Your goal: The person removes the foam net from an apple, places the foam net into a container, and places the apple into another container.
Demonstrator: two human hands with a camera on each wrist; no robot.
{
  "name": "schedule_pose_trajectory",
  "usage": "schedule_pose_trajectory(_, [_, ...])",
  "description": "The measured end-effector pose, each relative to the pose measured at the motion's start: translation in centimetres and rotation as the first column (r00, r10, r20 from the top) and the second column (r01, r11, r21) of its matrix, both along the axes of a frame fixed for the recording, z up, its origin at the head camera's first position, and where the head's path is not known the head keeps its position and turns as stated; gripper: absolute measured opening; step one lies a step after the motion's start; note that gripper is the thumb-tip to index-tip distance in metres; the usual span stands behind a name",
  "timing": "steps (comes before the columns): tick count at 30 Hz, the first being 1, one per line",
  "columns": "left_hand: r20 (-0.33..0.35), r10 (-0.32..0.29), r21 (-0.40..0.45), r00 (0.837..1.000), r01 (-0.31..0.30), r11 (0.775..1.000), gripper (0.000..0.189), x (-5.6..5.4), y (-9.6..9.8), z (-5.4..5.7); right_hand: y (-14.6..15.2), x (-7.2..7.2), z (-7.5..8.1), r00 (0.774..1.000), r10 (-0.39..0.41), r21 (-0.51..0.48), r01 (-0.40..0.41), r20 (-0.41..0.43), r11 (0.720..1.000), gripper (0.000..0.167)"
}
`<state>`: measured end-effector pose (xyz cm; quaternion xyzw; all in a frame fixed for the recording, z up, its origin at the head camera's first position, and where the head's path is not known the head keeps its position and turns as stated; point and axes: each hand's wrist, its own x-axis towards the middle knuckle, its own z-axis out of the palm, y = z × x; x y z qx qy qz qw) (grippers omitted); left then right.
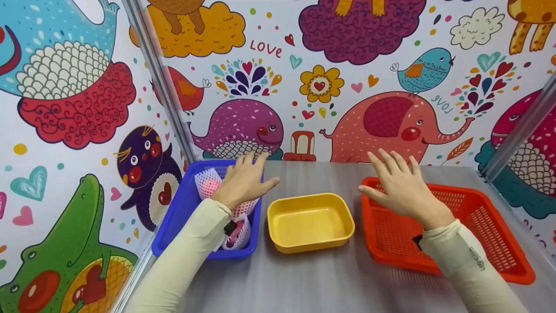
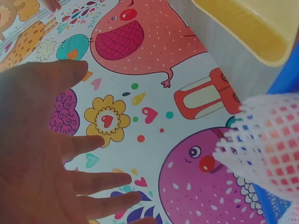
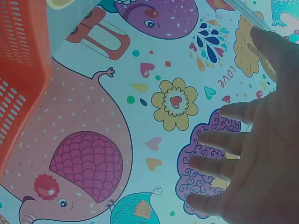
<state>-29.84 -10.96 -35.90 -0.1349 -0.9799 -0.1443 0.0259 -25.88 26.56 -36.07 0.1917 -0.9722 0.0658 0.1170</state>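
Note:
My left hand [image 1: 244,180] hovers over the blue basket [image 1: 257,217], fingers spread and holding nothing. Inside that basket lie several things wrapped in white foam netting [image 1: 207,181]; one reddish item [image 1: 236,234] shows near the front, its kind unclear. In the left wrist view the netting [image 2: 275,144] is close to the hand, but apart from it. My right hand [image 1: 402,193], also with spread fingers and nothing held, is above the red basket [image 1: 491,230]. Between the two baskets stands a yellow plastic tub [image 1: 310,224] with nothing in it.
All three containers stand on a grey table [image 1: 299,282]. Printed cartoon panels [image 1: 282,108] rise behind and at the sides, joined by metal corner strips [image 1: 163,82]. The blue basket sits close to the left panel, the red one towards the right.

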Motion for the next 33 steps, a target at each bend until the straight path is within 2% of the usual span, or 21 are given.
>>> schedule_pose_trajectory(9, [0.032, 0.031, 0.008, 0.999, -0.031, 0.999, 0.084, -1.1, -3.2, -1.0, -0.2, 1.8, -1.4, 0.998, 0.032, 0.004, -0.032, -0.054, 0.999, 0.09])
schedule_pose_trajectory(13, [0.095, 0.048, 0.017, 0.994, -0.05, 0.999, 0.093, -1.8, -4.8, -1.8, -0.5, 2.8, -2.3, 0.998, 0.043, -0.002, -0.043, -0.048, 0.999, 0.091])
schedule_pose_trajectory(17, [0.189, 0.059, 0.019, 0.98, -0.064, 0.998, 0.103, -2.5, -6.3, -2.9, -0.7, 3.7, -3.3, 0.998, 0.053, 0.0, -0.053, -0.044, 0.999, 0.089])
schedule_pose_trajectory(25, [0.331, 0.011, -0.031, 0.943, -0.001, 1.0, 0.11, -4.0, -7.7, -5.1, -0.6, 5.5, -5.2, 0.994, 0.074, -0.018, -0.076, -0.082, 0.997, 0.086])
schedule_pose_trajectory(29, [0.38, -0.005, -0.038, 0.925, 0.021, 0.999, 0.111, -4.3, -8.2, -5.8, -0.8, 6.3, -5.9, 0.994, 0.088, -0.036, -0.09, -0.068, 0.995, 0.086])
schedule_pose_trajectory(33, [0.405, -0.041, -0.043, 0.913, 0.064, 0.997, 0.109, -4.5, -8.1, -6.3, -0.8, 6.8, -6.4, 0.992, 0.102, -0.054, -0.106, -0.079, 0.993, 0.084])
